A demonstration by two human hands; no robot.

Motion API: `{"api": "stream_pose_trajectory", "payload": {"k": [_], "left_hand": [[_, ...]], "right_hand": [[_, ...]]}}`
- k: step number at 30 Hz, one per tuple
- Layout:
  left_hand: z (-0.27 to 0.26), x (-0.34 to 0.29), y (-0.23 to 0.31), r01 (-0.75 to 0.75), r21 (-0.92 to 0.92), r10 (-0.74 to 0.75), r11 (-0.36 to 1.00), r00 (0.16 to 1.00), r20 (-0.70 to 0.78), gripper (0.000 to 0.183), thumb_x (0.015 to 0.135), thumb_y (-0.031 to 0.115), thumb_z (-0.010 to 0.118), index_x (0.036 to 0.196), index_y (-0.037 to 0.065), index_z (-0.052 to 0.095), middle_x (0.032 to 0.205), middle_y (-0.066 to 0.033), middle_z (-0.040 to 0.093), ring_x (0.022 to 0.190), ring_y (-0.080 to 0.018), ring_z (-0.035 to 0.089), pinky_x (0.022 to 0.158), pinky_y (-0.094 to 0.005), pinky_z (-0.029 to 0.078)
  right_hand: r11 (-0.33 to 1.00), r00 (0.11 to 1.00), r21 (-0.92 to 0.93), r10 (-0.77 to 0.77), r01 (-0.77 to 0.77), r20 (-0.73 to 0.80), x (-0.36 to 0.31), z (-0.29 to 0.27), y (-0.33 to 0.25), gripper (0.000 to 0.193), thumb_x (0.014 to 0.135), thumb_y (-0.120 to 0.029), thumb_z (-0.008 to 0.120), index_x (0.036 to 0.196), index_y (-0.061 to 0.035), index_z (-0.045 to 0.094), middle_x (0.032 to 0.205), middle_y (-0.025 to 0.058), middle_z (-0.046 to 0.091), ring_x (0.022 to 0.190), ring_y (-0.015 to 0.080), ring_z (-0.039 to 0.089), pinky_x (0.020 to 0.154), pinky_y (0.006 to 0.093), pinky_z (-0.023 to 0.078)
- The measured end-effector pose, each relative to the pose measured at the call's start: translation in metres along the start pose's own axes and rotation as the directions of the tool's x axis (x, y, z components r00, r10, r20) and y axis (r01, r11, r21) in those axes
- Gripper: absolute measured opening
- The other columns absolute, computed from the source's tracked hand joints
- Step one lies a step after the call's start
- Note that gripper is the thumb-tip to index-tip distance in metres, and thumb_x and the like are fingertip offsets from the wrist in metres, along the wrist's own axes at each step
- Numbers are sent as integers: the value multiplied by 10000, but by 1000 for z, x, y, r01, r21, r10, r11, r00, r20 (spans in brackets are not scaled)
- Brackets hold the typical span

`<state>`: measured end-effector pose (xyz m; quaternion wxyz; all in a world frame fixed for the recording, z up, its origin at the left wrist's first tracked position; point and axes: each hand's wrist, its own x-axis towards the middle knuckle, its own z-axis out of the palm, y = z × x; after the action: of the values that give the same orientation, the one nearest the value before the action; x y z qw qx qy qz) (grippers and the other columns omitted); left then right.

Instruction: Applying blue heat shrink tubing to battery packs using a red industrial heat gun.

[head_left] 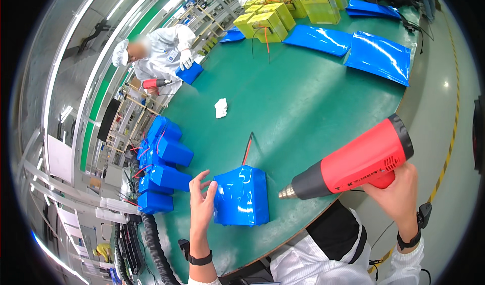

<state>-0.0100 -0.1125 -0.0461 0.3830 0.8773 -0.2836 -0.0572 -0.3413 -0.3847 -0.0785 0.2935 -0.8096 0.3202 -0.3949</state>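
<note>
A battery pack in shiny blue film point(241, 196) sits on the green tabletop in front of me, one red and one black wire rising from its far side. My left hand point(202, 204) is at the pack's left side, fingers apart and holding nothing; its thumb is right by the film, and I cannot tell if it touches. In my right hand point(396, 191) is a red heat gun point(358, 158), gripped by its handle. The gun's metal nozzle point(287, 192) points left at the pack's right side, with a gap between them.
Several blue-wrapped packs point(164, 153) stand along the left edge. Flat blue sleeves point(381, 55) and yellow-green packs point(270, 22) lie at the far side. A crumpled white piece point(221, 108) rests mid-table point(283, 103). Across, a co-worker point(159, 52) holds a blue pack and a red heat gun.
</note>
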Motion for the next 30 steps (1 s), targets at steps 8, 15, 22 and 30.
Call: {"api": "stream_pose_trajectory", "payload": {"k": [8, 15, 22, 30], "left_hand": [[-3, 2, -10, 5, -31, -6, 1000, 1000, -13, 404, 1022, 207, 614, 1386, 54, 529, 1374, -109, 454, 1203, -241, 573, 941, -361, 520], [-1, -2, -9, 12, -25, -13, 1000, 1000, -21, 412, 1042, 232, 569, 1404, 41, 521, 1404, -115, 506, 1134, -185, 581, 1000, -363, 482], [2, -3, -7, 8, -38, -9, 999, 1000, -14, 415, 1043, 237, 567, 1406, 40, 521, 1398, -105, 514, 1107, -173, 589, 968, -341, 477], [3, -3, -12, 16, -48, -16, 999, 1000, -16, 404, 1042, 235, 570, 1398, 48, 535, 1382, -90, 522, 1076, -147, 581, 953, -323, 465]], "right_hand": [[999, 1000, 43, -5, 6, -18, 10, 14, -2, 420, 632, -174, 917, 971, -59, 698, 854, 118, 724, 726, 344, 703, 666, 389, 548], [993, 984, -105, 40, -59, -173, 24, 26, -2, 437, 646, -209, 921, 993, -64, 698, 854, 113, 726, 736, 342, 706, 673, 399, 551], [999, 997, -33, -38, 36, -60, 34, 22, 3, 430, 659, -219, 915, 1000, -70, 700, 853, 108, 726, 740, 335, 707, 673, 400, 549], [996, 998, -57, -64, 65, 28, 48, 21, 2, 432, 649, -213, 918, 998, -71, 706, 879, 108, 734, 740, 330, 712, 669, 395, 549]]}}
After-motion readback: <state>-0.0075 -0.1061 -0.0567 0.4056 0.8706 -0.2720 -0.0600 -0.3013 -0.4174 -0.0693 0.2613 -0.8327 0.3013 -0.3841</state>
